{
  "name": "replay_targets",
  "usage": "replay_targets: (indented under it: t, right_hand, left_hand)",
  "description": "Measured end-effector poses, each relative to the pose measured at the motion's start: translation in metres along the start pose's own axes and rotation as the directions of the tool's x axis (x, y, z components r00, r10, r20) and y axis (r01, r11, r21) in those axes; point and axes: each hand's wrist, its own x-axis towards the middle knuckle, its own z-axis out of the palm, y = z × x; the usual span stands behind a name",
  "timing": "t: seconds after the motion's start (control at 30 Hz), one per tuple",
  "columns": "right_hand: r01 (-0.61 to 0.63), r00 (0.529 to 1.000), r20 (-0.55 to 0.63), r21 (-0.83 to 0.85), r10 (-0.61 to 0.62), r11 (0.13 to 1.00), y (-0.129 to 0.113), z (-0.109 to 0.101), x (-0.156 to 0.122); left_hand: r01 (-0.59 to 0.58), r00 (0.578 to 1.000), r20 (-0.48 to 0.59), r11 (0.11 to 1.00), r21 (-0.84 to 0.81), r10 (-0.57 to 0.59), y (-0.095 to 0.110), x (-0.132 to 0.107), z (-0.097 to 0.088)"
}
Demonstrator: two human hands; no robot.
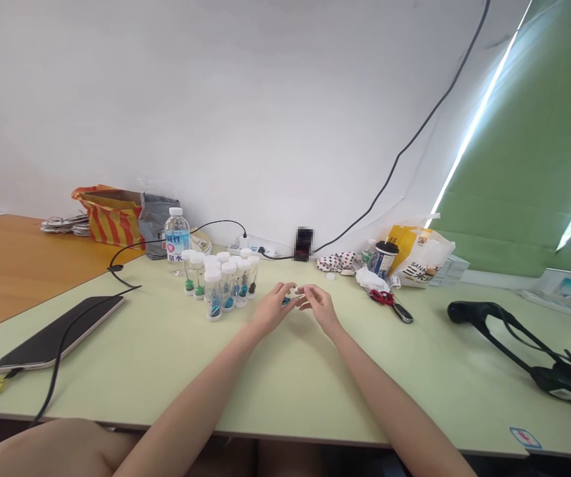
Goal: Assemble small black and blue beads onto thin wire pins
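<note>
Over the middle of the table, my left hand (272, 310) is closed around a small clear tube (286, 301) with something blue inside, mostly hidden by the fingers. My right hand (320, 307) meets it from the right, thumb and fingers pinched at the tube's end. What lies in that pinch is too small to make out. Left of my hands, several clear tubes (212, 298) with white caps stand upright in a group, holding blue, green or dark items. A loose white cap (330, 276) lies on the table beyond my right hand.
A water bottle (176, 242) and a striped bag (114, 218) stand behind the tubes. A tablet (61, 331) with a cable lies left. At right are red-handled scissors (382, 297), a dark cup (383, 258), a plastic bag (422, 255) and a black headset (524, 351).
</note>
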Motion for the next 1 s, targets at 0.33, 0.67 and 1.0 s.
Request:
replay_targets:
  t: [0.33,0.67,1.0]
  right_hand:
    - [-0.157,0.971,0.152,-0.178,0.185,0.971,0.006,0.004,-0.003]
    - [-0.141,0.915,-0.391,-0.091,0.095,0.986,0.028,-0.039,0.017]
    - [-0.207,0.977,-0.147,-0.826,0.156,0.525,0.048,-0.026,0.026]
  left_hand:
    - [-0.028,0.988,0.152,1.0,0.003,0.027,0.004,-0.007,0.004]
    - [0.032,0.997,-0.07,0.99,-0.141,-0.042,-0.033,0.0,0.011]
    - [0.183,0.978,-0.051,0.945,-0.272,-0.204,-0.053,0.001,0.015]
